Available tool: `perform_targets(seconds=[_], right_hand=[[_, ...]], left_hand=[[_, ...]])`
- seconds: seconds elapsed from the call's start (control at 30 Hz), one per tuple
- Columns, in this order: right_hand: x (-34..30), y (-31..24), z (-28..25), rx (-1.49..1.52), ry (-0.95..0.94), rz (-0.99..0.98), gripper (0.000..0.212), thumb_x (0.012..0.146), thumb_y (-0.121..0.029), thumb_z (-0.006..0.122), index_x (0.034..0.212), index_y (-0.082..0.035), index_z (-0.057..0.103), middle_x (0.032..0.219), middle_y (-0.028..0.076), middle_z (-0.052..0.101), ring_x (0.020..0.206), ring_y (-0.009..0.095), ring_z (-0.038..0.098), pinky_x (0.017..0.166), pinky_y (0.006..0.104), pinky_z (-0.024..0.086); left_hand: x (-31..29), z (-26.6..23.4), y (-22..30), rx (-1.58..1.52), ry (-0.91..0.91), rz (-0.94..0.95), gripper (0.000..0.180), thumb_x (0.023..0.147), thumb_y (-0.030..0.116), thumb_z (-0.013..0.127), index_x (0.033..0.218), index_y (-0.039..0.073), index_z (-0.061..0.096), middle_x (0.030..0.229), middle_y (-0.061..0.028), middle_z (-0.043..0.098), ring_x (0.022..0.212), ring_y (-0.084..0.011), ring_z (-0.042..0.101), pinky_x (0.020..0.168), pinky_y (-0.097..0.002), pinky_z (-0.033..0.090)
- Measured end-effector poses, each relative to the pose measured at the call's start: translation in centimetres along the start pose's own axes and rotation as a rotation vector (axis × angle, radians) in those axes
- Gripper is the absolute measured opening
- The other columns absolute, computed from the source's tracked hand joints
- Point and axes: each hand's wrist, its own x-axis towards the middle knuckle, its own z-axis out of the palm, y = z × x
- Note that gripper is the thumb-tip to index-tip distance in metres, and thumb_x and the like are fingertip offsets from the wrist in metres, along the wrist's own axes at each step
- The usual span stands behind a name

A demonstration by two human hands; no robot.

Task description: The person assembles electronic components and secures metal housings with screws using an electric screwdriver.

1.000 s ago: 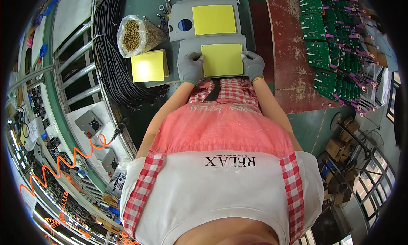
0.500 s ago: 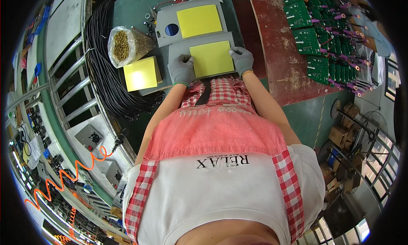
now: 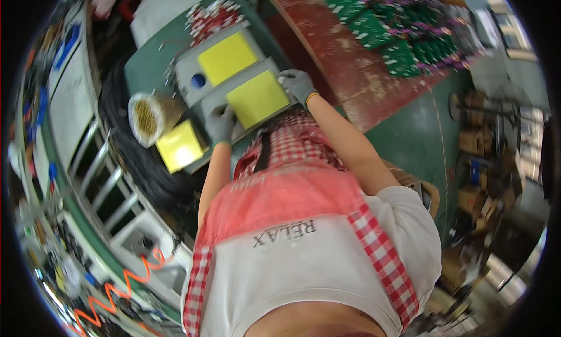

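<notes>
My feed's a bit smeary, but the yellow sheet sits on the near gray panel, at the front of the green tabletop, close to the pink apron. The left gloved hand is curled at the sheet's left side and the right gloved hand is at its right edge; can't tell from here if either one is actually pinching it. Just past that I've got a second gray panel with a dark blue round spot, another yellow sheet on it, then a heap of red and white wiring. Over to the right there's a scuffed red-brown bench with rows of green boards, and green floor with a pale line.

Container-wise, a clear plastic bag sits left of the panels, mouth open, loaded with small brass-coloured parts, right beside a yellow stack. Way off right, cardboard boxes; too blurry to see inside.
</notes>
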Motion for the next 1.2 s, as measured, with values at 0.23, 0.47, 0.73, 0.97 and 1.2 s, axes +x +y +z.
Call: perform_targets(seconds=[0.23, 0.47, 0.73, 0.97, 1.2], right_hand=[[0.9, -2.0, -26.8, 0.105, 0.909, -0.520, 0.025, 0.080, -0.021, 0.066, 0.097, -0.002, 0.066, 0.089, 0.013, 0.068, 0.081, 0.020, 0.063, 0.076, 0.0333, 0.050], [-2.3, -6.6, -43.9, -0.583, 1.358, -0.383, 0.035, 0.090, -0.032, 0.057, 0.110, -0.004, 0.054, 0.099, 0.013, 0.064, 0.078, 0.024, 0.061, 0.070, 0.0367, 0.048], [-8.2, -11.8, -37.4, -0.395, 0.975, -0.368, 0.040, 0.097, -0.038, 0.046, 0.095, -0.001, 0.060, 0.072, 0.008, 0.066, 0.061, 0.015, 0.064, 0.058, 0.0304, 0.049], [-15.9, -24.2, -22.9, -0.616, 0.754, -0.879, 0.021, 0.091, -0.017, 0.050, 0.091, -0.002, 0.063, 0.065, 0.008, 0.065, 0.055, 0.019, 0.064, 0.053, 0.0305, 0.049], [-20.6, -26.6, -10.3, -0.026, 0.254, -0.801, 0.028, 0.095, -0.021, 0.044, 0.088, 0.001, 0.060, 0.063, 0.005, 0.062, 0.048, 0.012, 0.057, 0.047, 0.0252, 0.046]], left_hand=[[-1.0, -7.4, -2.4, -0.458, -0.066, -0.125, 0.023, 0.087, 0.022, 0.062, 0.092, 0.000, 0.064, 0.079, -0.0046, 0.063, 0.063, -0.0095, 0.056, 0.053, -0.0213, 0.043], [-4.0, -12.0, -1.3, -0.476, 0.038, -0.149, 0.024, 0.088, 0.024, 0.062, 0.091, 0.000, 0.062, 0.077, -0.0034, 0.061, 0.062, -0.0075, 0.052, 0.052, -0.0202, 0.041], [-2.1, -6.2, 8.5, -0.387, -0.141, 0.090, 0.024, 0.087, 0.018, 0.061, 0.098, -0.002, 0.064, 0.078, -0.0035, 0.062, 0.065, -0.0093, 0.055, 0.057, -0.0212, 0.044], [-6.8, -1.6, 22.8, -0.167, -0.422, 0.763, 0.016, 0.089, 0.013, 0.059, 0.099, 0.001, 0.065, 0.089, -0.0128, 0.065, 0.081, -0.0223, 0.063, 0.074, -0.0296, 0.048], [-10.5, -0.8, 31.3, 0.041, -0.142, 1.504, 0.026, 0.083, 0.011, 0.057, 0.106, 0.001, 0.060, 0.092, -0.0161, 0.062, 0.090, -0.0346, 0.059, 0.086, -0.0428, 0.045]])
